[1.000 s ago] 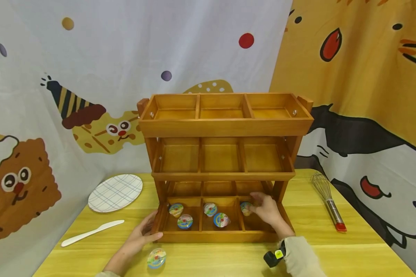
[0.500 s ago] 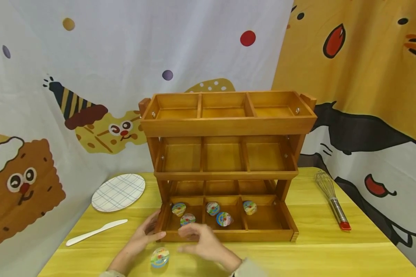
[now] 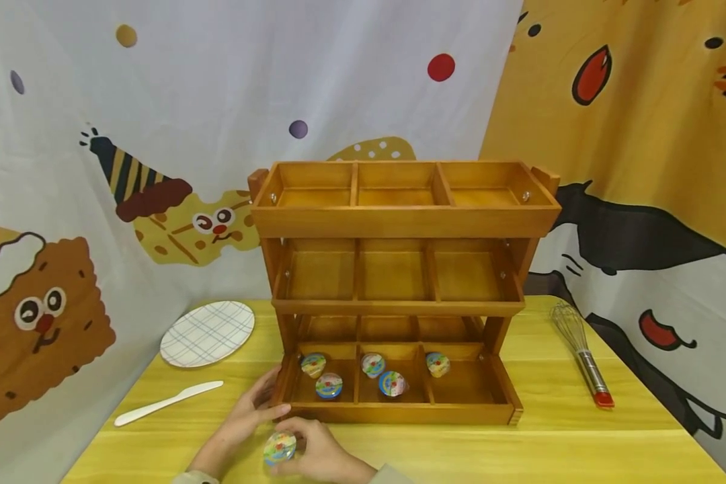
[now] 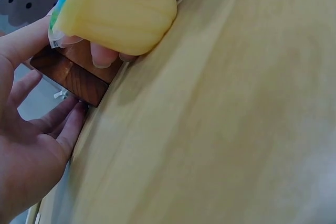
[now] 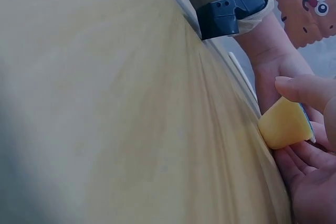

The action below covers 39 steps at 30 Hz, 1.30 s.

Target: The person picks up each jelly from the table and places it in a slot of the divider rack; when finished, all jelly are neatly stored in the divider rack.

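A three-tier wooden rack (image 3: 405, 223) stands on the table, each tier split into three compartments. My left hand (image 3: 240, 425) holds its lower left corner, thumb at the front and fingers along the side. Just in front of that corner, my right hand (image 3: 322, 452) grips a jelly cup (image 3: 279, 446) between thumb and fingers; the yellow cup (image 4: 121, 11) lies tilted near the tabletop in the left wrist view. In the bottom tier, two jelly cups (image 3: 329, 386) lie in the left compartment, two more cups (image 3: 392, 383) in the middle, and one cup (image 3: 438, 364) in the right.
Left of the rack lie a checked plate (image 3: 208, 334) and a white knife (image 3: 168, 403). A whisk (image 3: 587, 359) with a red handle end lies to the right. Patterned curtains (image 3: 363, 74) hang behind the table (image 3: 490, 454).
My right hand has left the bottom tier's right compartment, moved left and down, and taken hold of the jelly cup on the table. The left hand has stayed at the rack's corner.
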Tool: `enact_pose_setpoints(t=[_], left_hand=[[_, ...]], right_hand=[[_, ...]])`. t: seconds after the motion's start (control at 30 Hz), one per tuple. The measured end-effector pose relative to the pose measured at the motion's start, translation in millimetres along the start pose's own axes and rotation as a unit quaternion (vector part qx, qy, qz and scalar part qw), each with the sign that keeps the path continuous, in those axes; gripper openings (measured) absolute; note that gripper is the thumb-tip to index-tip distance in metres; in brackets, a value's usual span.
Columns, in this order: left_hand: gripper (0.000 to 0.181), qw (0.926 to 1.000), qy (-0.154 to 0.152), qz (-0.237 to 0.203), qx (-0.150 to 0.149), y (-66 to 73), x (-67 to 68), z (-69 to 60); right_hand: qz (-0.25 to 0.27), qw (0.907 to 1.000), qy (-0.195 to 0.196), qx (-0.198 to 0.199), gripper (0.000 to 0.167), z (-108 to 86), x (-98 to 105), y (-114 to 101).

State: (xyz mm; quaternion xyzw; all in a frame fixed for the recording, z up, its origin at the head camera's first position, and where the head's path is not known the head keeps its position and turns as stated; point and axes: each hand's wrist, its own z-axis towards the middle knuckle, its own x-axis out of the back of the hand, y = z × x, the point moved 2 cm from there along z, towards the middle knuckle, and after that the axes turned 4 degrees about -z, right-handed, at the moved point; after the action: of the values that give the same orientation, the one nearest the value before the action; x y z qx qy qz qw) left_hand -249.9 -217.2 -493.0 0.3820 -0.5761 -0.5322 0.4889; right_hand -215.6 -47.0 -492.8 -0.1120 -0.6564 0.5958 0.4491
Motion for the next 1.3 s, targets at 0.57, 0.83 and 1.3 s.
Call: enact_pose_setpoints(t=[0.57,0.83,1.3], left_hand=[[0.073,0.9997,0.023,-0.002,0.008,2.6,-5.5,5.1],[0.073,0.9992,0.036,-0.006,0.016,1.0,-1.9,2.0],[0.076,0.9987,0.045,0.001,0.024,0.8,-1.6,2.1]], right_hand=[[0.04,0.9961,0.005,-0.079,0.053,-52.4,42,-4],[0.054,0.9938,0.081,-0.053,0.06,-120.4,123,1],[-0.151,0.953,0.193,-0.178,0.06,-146.4,253,45]])
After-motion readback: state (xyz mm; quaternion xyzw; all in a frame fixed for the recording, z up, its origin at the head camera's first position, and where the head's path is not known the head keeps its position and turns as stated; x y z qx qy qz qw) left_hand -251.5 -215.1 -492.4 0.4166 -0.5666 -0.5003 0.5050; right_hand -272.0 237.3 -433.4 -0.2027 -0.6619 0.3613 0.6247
